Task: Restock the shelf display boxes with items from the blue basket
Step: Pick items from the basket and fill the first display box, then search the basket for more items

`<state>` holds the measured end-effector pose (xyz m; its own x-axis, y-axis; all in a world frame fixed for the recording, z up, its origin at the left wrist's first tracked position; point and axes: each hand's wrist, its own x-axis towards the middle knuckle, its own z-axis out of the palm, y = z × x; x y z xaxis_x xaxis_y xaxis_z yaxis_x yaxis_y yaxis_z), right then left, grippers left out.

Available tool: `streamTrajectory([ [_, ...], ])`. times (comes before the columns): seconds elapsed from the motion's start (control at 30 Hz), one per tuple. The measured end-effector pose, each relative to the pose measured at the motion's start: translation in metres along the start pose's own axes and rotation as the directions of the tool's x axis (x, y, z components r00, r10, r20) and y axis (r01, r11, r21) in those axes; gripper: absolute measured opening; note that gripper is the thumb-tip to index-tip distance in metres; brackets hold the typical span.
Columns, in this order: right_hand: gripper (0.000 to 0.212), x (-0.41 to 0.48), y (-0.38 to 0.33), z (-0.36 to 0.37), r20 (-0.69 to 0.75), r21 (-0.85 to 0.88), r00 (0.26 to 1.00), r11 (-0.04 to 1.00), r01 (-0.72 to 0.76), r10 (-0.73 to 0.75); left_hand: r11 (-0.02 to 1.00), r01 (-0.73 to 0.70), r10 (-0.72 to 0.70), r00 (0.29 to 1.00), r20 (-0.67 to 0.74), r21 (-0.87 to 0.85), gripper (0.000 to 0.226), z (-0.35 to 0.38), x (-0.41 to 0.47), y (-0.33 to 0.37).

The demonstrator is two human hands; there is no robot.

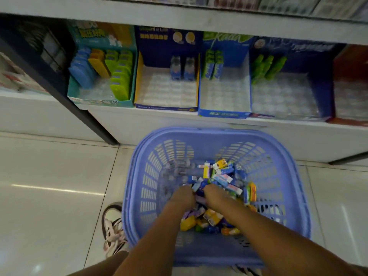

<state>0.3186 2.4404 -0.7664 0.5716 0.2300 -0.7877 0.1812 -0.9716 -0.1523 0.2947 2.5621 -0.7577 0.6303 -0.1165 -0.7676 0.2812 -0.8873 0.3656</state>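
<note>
A blue plastic basket (217, 136) stands on the floor below the shelf, holding a heap of small colourful packets (221, 176). Both my hands reach down into the heap side by side: my left hand (184, 197) and my right hand (214, 195). Their fingers are buried among the packets, so their grip is hidden. On the low shelf stand several display boxes: a teal one (103, 101) with blue, yellow and green packs, a navy one (166, 107) with two packs at the back, a blue one (224, 113) with green-blue packs, and a dark blue one (322, 92) with green packs.
The white shelf front (179, 124) runs just behind the basket, with a dark upright post (65, 96) at left. A red box (352, 86) sits at far right. My shoe (113, 228) rests on the glossy tile floor (49, 186) beside the basket.
</note>
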Motion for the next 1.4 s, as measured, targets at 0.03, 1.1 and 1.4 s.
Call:
streamTrajectory([
  [0.03, 0.035, -0.002, 0.005, -0.006, -0.007, 0.042, 1.000, 0.999, -0.014, 0.014, 0.991, 0.059, -0.063, 0.997, -0.033, -0.121, 0.025, 0.000, 0.001, 0.002],
  [1.1, 0.043, -0.098, 0.041, -0.109, -0.178, 0.840, 0.968, 0.486, 0.242, -0.175, 0.394, -0.214, 0.099, 0.977, -0.190, -0.894, 0.016, -0.097, -0.066, 0.023],
  [1.4, 0.011, -0.128, -0.026, -0.165, -0.601, 0.692, 0.782, 0.381, 0.613, -0.167, 0.453, -0.432, 0.254, 0.901, -0.352, -0.780, 0.012, -0.145, -0.110, 0.019],
])
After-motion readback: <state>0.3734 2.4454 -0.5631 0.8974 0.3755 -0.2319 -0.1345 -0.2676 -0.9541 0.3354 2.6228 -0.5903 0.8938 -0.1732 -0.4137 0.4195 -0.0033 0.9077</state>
